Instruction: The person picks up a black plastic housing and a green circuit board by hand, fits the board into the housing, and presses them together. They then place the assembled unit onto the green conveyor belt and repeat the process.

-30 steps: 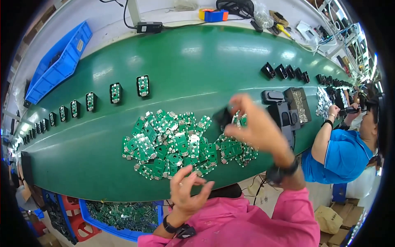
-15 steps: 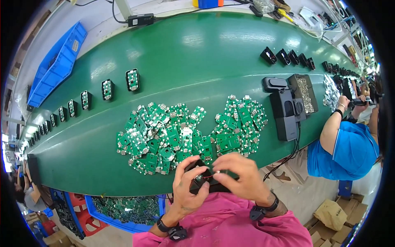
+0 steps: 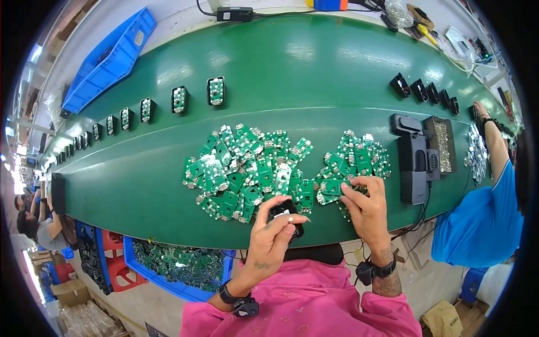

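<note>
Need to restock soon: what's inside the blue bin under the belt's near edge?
The blue bin holds a loose heap of green circuit boards like those piled on the green belt. Its far part is hidden beneath the belt edge, so how full it is cannot be seen.

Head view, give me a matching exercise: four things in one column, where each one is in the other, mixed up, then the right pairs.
Things:
1. small black housing
2. green circuit board
3. blue plastic tray
4. black scanner stand

Places:
A. far left, beyond the belt
B. in the left hand
C. under the right hand fingertips, on the right-hand pile
D. on the green belt, right of the board piles

Pairs: 1-B, 2-C, 3-A, 4-D
</note>
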Demonstrator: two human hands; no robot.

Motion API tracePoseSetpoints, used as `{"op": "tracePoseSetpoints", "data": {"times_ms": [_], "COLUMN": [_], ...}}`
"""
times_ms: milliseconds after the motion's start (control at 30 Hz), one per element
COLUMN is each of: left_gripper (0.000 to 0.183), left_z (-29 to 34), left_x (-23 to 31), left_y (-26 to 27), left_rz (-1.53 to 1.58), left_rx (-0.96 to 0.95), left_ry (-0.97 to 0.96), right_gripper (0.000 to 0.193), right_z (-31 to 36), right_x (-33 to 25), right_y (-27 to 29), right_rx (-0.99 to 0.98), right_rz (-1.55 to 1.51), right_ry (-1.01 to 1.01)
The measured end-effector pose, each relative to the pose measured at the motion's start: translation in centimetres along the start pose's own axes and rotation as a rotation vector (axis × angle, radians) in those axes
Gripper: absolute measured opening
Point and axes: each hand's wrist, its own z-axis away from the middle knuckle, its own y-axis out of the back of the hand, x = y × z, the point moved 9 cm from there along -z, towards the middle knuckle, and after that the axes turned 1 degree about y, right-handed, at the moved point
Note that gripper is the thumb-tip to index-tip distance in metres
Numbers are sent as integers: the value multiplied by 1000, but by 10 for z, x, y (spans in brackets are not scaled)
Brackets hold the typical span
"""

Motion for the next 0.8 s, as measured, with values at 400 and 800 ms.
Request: {"op": "tracePoseSetpoints", "data": {"times_ms": [400, 800], "left_gripper": [23, 32], "left_z": [-1, -11], "left_x": [16, 19], "left_y": [-36, -32], "left_rz": [47, -52], "left_rx": [-167, -115], "left_ry": [-156, -210], "right_gripper": [16, 13], "right_z": [-4, 18], "right_x": [8, -24], "right_y": [11, -25], "right_rx": [150, -270], "right_rz": [-121, -1068], "right_ry": [45, -618]}}
